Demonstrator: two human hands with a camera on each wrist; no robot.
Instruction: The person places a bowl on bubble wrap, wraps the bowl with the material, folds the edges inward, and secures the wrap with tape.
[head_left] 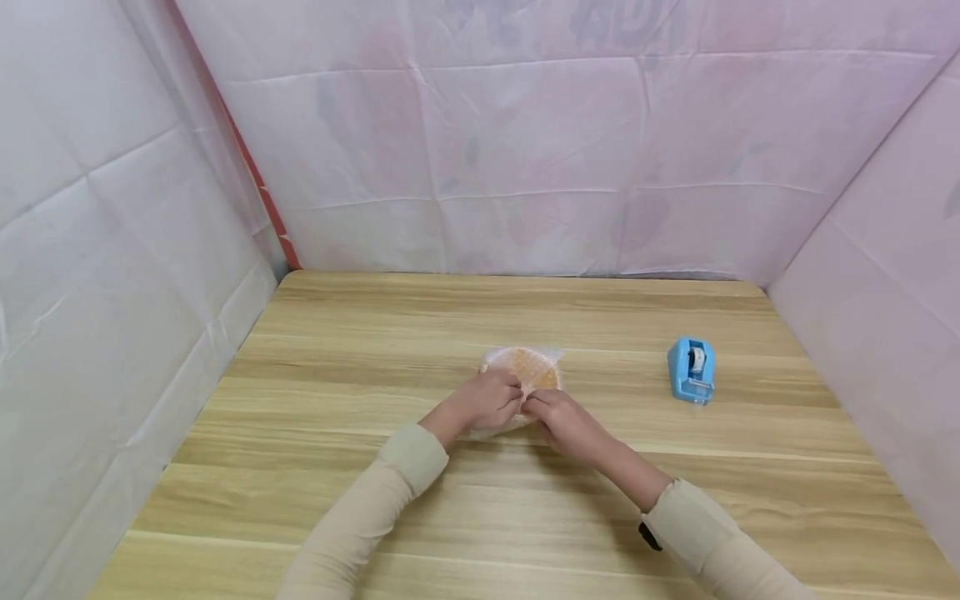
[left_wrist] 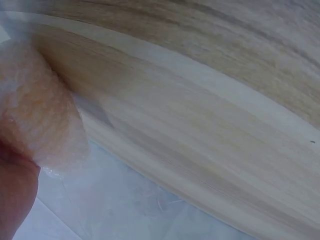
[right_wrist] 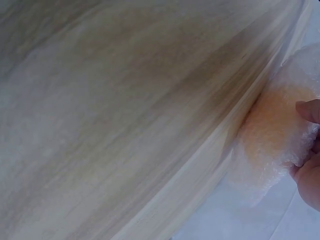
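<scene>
A round orange-and-white item (head_left: 534, 364) lies near the middle of the table, wrapped in clear bubble wrap (head_left: 495, 430). My left hand (head_left: 487, 400) is on its left side, fingers curled and pinching the wrap near the center. From the right, my right hand (head_left: 564, 421) pinches the wrap close beside the left fingertips. In the left wrist view, bubble wrap (left_wrist: 47, 120) bulges past part of the left hand (left_wrist: 17, 195). The right wrist view has the right thumb over the wrap (right_wrist: 272, 130), with orange showing through. The fingertips' exact hold is partly hidden.
A blue tape dispenser (head_left: 684, 371) with a roll of tape stands to the right on the wood-grain table (head_left: 337, 333). Pale sheets (head_left: 525, 150) hang along the table's back and both sides.
</scene>
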